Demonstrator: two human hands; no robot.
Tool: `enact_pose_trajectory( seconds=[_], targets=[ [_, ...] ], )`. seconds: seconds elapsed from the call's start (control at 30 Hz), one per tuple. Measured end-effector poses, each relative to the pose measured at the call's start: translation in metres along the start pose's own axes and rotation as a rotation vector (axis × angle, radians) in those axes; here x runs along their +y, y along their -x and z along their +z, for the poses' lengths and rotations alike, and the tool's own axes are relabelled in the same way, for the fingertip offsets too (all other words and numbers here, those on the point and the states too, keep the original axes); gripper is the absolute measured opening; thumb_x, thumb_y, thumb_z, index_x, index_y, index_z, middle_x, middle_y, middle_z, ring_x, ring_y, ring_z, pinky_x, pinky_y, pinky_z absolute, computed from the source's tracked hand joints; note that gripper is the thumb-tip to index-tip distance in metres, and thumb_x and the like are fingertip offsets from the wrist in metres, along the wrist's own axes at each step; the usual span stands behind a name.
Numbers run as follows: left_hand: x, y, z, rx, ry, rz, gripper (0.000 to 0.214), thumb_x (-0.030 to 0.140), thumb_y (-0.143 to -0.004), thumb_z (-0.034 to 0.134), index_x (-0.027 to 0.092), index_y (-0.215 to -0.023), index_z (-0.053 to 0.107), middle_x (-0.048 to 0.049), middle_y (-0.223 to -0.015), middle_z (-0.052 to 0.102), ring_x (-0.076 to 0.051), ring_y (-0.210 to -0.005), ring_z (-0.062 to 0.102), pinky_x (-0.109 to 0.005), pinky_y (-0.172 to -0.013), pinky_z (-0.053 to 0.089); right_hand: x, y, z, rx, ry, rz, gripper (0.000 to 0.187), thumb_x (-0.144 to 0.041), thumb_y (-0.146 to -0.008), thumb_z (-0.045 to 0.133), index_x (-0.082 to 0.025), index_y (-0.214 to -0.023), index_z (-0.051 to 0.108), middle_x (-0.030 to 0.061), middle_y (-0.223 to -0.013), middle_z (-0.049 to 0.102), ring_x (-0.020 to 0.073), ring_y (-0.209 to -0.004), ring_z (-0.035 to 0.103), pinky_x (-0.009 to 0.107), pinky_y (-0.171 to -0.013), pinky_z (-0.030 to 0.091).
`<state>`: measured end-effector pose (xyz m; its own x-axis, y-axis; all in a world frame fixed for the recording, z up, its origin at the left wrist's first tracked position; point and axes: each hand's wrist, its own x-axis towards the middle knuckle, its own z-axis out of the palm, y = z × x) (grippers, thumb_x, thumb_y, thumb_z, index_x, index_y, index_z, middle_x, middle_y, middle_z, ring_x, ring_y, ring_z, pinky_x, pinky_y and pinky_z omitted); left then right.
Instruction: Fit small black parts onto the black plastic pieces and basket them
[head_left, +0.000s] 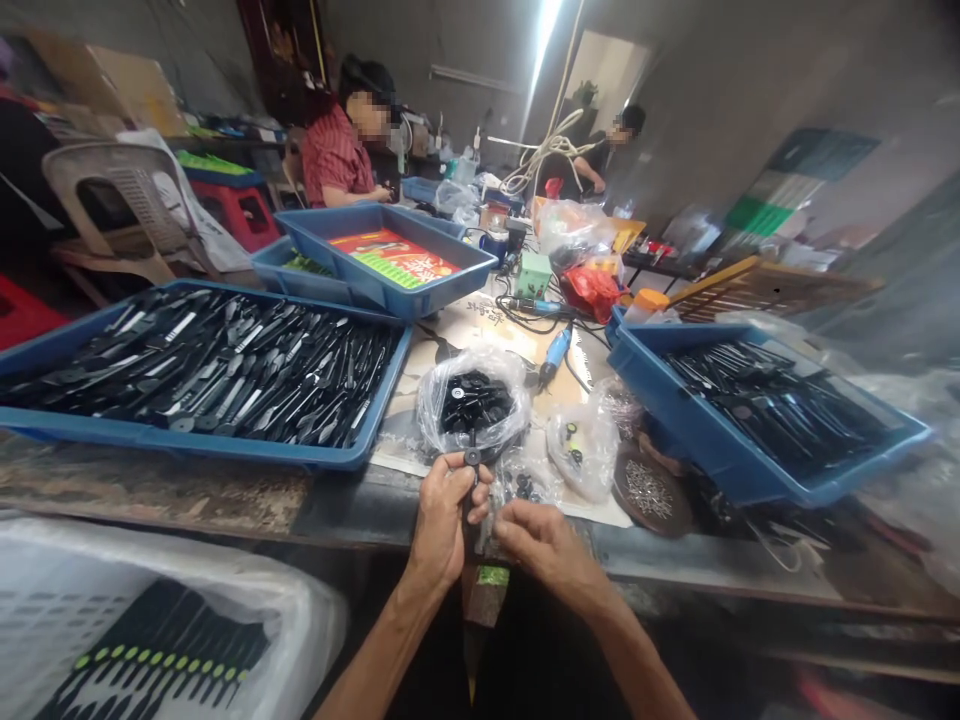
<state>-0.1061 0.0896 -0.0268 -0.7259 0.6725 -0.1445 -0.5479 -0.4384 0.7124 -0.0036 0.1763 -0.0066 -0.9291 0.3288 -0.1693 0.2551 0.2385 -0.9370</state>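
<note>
My left hand [442, 515] is closed round a slim black tool part [472, 470] that stands upright, its round end just above my fingers. My right hand [544, 545] pinches something small beside the lower part of that piece; I cannot make out what. Both hands sit at the near edge of the worktable [187, 490], right in front of a clear bag of black round parts [472, 400]. A smaller clear bag [581, 445] with a few parts lies to the right.
A blue tray of black blades and handles [202, 375] fills the left; another blue tray [757, 415] stands right. Further blue trays [390, 260], a blue electric screwdriver [556, 352] and a round dish of screws [649, 492] lie beyond. A white basket [150, 620] sits low left. Two people sit far back.
</note>
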Motion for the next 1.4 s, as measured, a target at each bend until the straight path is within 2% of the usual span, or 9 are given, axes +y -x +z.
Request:
enact_pose_trajectory(
  seconds=[0.13,0.27,0.37,0.47,0.63,0.87,1.17,1.4],
  targets=[
    [0.001,-0.001,-0.004,0.015,-0.028,-0.009,0.011,0.019,-0.079,0.054,0.014,-0.085,0.046,-0.0024,-0.073,0.056,-0.006,-0.053,0.043,-0.016,-0.041,0.027,-0.004,-0.021,-0.020,0.137,0.021,-0.030,0.026,-0.035,-0.084,0.047,-0.015,-0.067,0.049,-0.0036,-0.057,0.042,0.0081,-0.053,0.036,0.022,-0.051,0.028],
    [0.006,0.000,-0.006,0.016,-0.060,-0.033,0.011,0.020,-0.079,0.054,0.015,-0.086,0.046,-0.0022,-0.074,0.057,-0.006,-0.053,0.042,-0.016,-0.041,0.027,-0.011,-0.045,-0.030,0.291,0.177,-0.121,0.022,-0.029,-0.083,0.044,-0.016,-0.067,0.049,-0.0028,-0.059,0.043,0.0099,-0.057,0.038,0.022,-0.054,0.030],
    [0.010,0.001,-0.007,0.018,-0.074,-0.036,0.011,0.020,-0.080,0.053,0.015,-0.086,0.046,-0.0021,-0.074,0.057,-0.006,-0.053,0.042,-0.016,-0.042,0.027,-0.017,-0.061,-0.033,0.336,0.279,-0.190,0.018,-0.026,-0.082,0.043,-0.016,-0.072,0.054,-0.0017,-0.063,0.046,0.0114,-0.061,0.041,0.023,-0.058,0.032],
    [0.014,0.001,-0.008,0.027,-0.062,-0.044,0.010,0.020,-0.080,0.053,0.015,-0.086,0.045,-0.0020,-0.073,0.057,-0.006,-0.053,0.042,-0.016,-0.042,0.026,-0.021,-0.069,-0.035,0.384,0.363,-0.195,0.016,-0.023,-0.080,0.043,-0.016,-0.079,0.057,-0.0006,-0.067,0.052,0.0127,-0.063,0.045,0.025,-0.061,0.034],
    [0.018,0.002,-0.008,0.040,-0.018,-0.071,0.010,0.017,-0.079,0.052,0.015,-0.084,0.044,-0.0025,-0.072,0.057,-0.006,-0.052,0.042,-0.016,-0.042,0.026,-0.018,-0.064,-0.036,0.393,0.405,-0.193,0.017,-0.025,-0.081,0.043,-0.016,-0.082,0.058,0.0003,-0.070,0.055,0.0132,-0.065,0.047,0.026,-0.064,0.035],
    [0.015,0.001,-0.007,0.019,-0.004,-0.088,0.011,0.017,-0.078,0.053,0.015,-0.083,0.045,-0.0030,-0.072,0.058,-0.006,-0.052,0.043,-0.015,-0.041,0.026,0.000,-0.052,-0.041,0.434,0.404,-0.162,0.020,-0.027,-0.080,0.044,-0.014,-0.082,0.060,0.0020,-0.073,0.059,0.0137,-0.066,0.049,0.026,-0.064,0.037],
    [0.008,0.000,-0.001,-0.003,0.005,-0.094,0.019,0.022,-0.072,0.062,0.016,-0.083,0.047,-0.0026,-0.071,0.058,-0.007,-0.052,0.044,-0.016,-0.040,0.027,0.032,-0.033,-0.073,0.551,0.476,-0.108,0.021,-0.026,-0.079,0.043,-0.015,-0.084,0.060,0.0043,-0.078,0.062,0.0165,-0.072,0.055,0.028,-0.069,0.040],
    [0.006,0.002,0.003,0.000,-0.120,-0.061,0.014,0.022,-0.078,0.057,0.016,-0.086,0.047,-0.0026,-0.073,0.059,-0.007,-0.054,0.044,-0.016,-0.040,0.028,0.051,-0.025,-0.098,0.685,0.785,-0.070,0.023,-0.018,-0.080,0.037,-0.016,-0.083,0.059,0.0085,-0.082,0.064,0.0197,-0.076,0.058,0.030,-0.071,0.040]
  ],
)
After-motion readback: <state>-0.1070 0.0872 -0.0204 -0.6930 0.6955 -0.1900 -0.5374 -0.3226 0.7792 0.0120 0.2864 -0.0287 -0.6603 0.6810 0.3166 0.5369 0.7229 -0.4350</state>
